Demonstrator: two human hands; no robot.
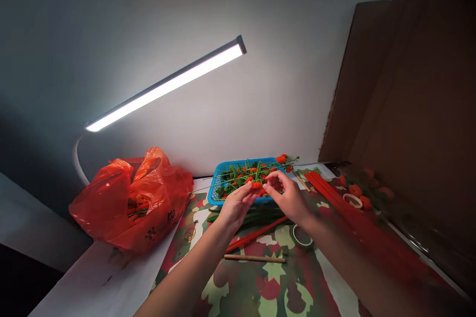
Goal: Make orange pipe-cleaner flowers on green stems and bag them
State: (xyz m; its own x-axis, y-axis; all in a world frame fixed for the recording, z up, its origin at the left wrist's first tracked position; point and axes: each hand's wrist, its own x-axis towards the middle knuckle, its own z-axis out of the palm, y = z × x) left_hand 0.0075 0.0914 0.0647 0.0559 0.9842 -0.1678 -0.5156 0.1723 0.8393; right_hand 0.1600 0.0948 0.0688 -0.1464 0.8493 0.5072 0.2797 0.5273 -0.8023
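A small orange flower (256, 185) is pinched in the fingers of my left hand (237, 204), over the near edge of a blue basket (213, 194). My right hand (288, 197) is just to the right of the flower, its thumb and forefinger curled close to it; whether they grip a part of it is too small to tell. Orange flowers and green stems (238, 172) fill the basket. Green strips (256, 215) lie on the camouflage cloth below the hands, with a red strip (256, 235) across them.
A red plastic bag (107, 208) with orange flowers stands at left under a lit lamp (167, 86). A wooden stick (255, 258) and a tape roll (303, 235) lie in front. Red strips (334, 203), a white ring (352, 201) and cardboard (401, 84) are at right.
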